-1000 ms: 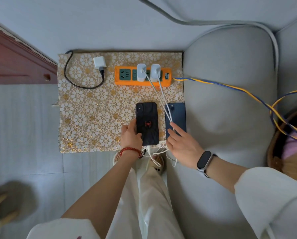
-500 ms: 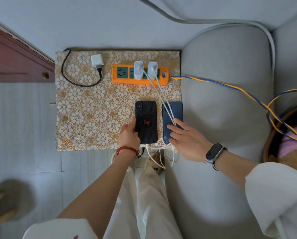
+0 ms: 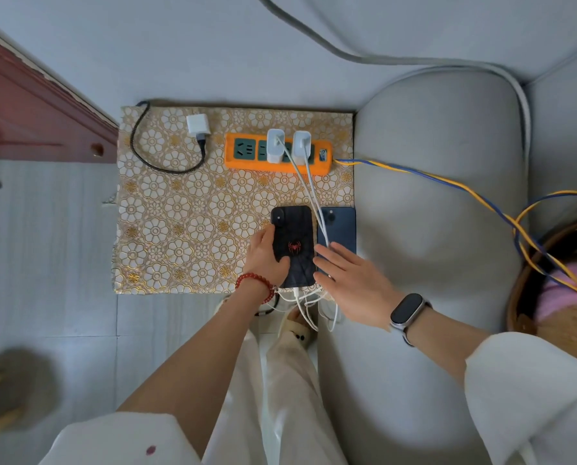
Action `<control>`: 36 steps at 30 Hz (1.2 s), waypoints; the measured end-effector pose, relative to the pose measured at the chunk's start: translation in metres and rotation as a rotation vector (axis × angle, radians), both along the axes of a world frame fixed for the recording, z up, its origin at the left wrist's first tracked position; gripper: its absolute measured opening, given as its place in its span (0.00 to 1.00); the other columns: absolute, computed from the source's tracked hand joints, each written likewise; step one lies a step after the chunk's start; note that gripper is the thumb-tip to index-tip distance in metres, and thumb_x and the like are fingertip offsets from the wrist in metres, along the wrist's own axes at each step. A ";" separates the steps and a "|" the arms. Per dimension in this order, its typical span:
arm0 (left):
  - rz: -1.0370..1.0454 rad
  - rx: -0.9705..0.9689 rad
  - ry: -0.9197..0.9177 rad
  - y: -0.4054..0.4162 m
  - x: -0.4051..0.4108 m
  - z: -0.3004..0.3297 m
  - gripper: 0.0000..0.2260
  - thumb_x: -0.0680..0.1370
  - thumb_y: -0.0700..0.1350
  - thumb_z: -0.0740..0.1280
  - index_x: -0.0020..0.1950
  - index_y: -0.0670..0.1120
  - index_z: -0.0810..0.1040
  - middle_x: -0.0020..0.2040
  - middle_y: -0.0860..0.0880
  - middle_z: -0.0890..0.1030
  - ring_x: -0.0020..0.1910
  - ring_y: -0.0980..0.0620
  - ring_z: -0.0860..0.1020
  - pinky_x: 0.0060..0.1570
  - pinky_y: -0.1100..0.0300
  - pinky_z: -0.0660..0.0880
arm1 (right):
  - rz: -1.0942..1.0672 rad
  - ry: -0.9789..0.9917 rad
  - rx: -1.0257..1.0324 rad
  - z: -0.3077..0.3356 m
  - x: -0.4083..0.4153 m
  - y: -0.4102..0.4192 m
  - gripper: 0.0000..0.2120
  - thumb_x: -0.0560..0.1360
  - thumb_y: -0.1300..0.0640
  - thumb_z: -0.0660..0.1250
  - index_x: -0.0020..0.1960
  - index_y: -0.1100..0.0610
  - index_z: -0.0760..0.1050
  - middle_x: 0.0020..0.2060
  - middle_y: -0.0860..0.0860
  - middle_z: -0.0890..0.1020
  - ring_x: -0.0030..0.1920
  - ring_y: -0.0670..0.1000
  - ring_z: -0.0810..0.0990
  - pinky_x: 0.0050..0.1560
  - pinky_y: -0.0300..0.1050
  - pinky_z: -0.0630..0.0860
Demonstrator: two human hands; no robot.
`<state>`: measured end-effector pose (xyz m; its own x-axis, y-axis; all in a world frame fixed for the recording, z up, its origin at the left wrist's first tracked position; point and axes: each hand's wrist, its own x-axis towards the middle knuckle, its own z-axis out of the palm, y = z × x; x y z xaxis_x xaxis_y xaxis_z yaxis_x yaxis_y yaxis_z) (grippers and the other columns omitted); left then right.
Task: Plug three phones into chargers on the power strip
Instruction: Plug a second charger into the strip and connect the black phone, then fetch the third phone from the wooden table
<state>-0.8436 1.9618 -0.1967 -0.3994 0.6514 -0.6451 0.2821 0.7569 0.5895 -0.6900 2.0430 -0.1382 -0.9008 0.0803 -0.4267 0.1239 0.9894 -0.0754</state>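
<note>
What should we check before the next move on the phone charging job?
1. Two white chargers seated in orange power strip: ok.
2. Third charger lies unplugged on the cloth beside the strip: not ok.
3. White cable seated in black spider phone: cannot tell; a connector sits at its near end.
4. Dark blue phone plugged in: cannot tell, right hand hides its near end.
5. Third phone in view: not ok.
6. Left hand holds the black phone: ok.
</note>
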 end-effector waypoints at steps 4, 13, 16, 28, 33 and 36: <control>0.054 -0.033 0.073 -0.012 -0.010 0.020 0.26 0.75 0.42 0.63 0.72 0.44 0.60 0.70 0.42 0.65 0.68 0.41 0.64 0.67 0.47 0.65 | -0.108 -0.074 -0.155 0.006 -0.009 -0.007 0.18 0.74 0.62 0.62 0.63 0.61 0.71 0.67 0.58 0.72 0.71 0.60 0.63 0.74 0.53 0.50; 0.366 0.020 0.316 -0.119 -0.051 0.133 0.18 0.77 0.43 0.62 0.67 0.43 0.69 0.67 0.42 0.70 0.66 0.42 0.67 0.66 0.47 0.65 | -0.627 0.184 -0.602 0.095 -0.086 -0.054 0.16 0.78 0.62 0.54 0.63 0.60 0.72 0.61 0.56 0.76 0.61 0.55 0.74 0.58 0.47 0.73; 0.442 0.038 0.396 -0.165 -0.068 0.175 0.18 0.77 0.44 0.62 0.67 0.43 0.69 0.67 0.42 0.71 0.66 0.42 0.68 0.65 0.47 0.66 | -0.589 0.192 -0.684 0.130 -0.118 -0.088 0.16 0.79 0.60 0.54 0.64 0.59 0.71 0.62 0.56 0.76 0.61 0.54 0.75 0.61 0.47 0.73; 0.846 0.006 0.763 -0.515 -0.101 0.304 0.20 0.76 0.47 0.62 0.68 0.47 0.68 0.67 0.45 0.71 0.66 0.43 0.67 0.65 0.47 0.63 | -0.173 0.296 -0.653 0.252 -0.229 -0.394 0.14 0.77 0.62 0.57 0.61 0.61 0.74 0.58 0.59 0.80 0.61 0.57 0.76 0.61 0.47 0.69; 1.161 -0.109 0.813 -0.721 -0.048 0.325 0.19 0.77 0.45 0.62 0.68 0.45 0.69 0.67 0.44 0.71 0.65 0.43 0.68 0.61 0.47 0.68 | 0.087 0.209 -0.700 0.262 -0.240 -0.585 0.14 0.78 0.61 0.56 0.60 0.59 0.74 0.59 0.57 0.79 0.62 0.56 0.75 0.61 0.45 0.67; 1.391 -0.198 0.819 -0.827 -0.001 0.331 0.19 0.77 0.45 0.62 0.67 0.44 0.69 0.65 0.43 0.72 0.65 0.43 0.69 0.62 0.48 0.67 | 0.301 0.132 -0.712 0.267 -0.239 -0.696 0.14 0.78 0.60 0.56 0.60 0.58 0.75 0.60 0.56 0.78 0.62 0.56 0.74 0.61 0.43 0.65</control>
<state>-0.8447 1.1352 0.1348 -0.8361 -0.5486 -0.0008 -0.4748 0.7229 0.5021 -0.9290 1.3472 0.1290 -0.8871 -0.4283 -0.1717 -0.1960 0.6866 -0.7001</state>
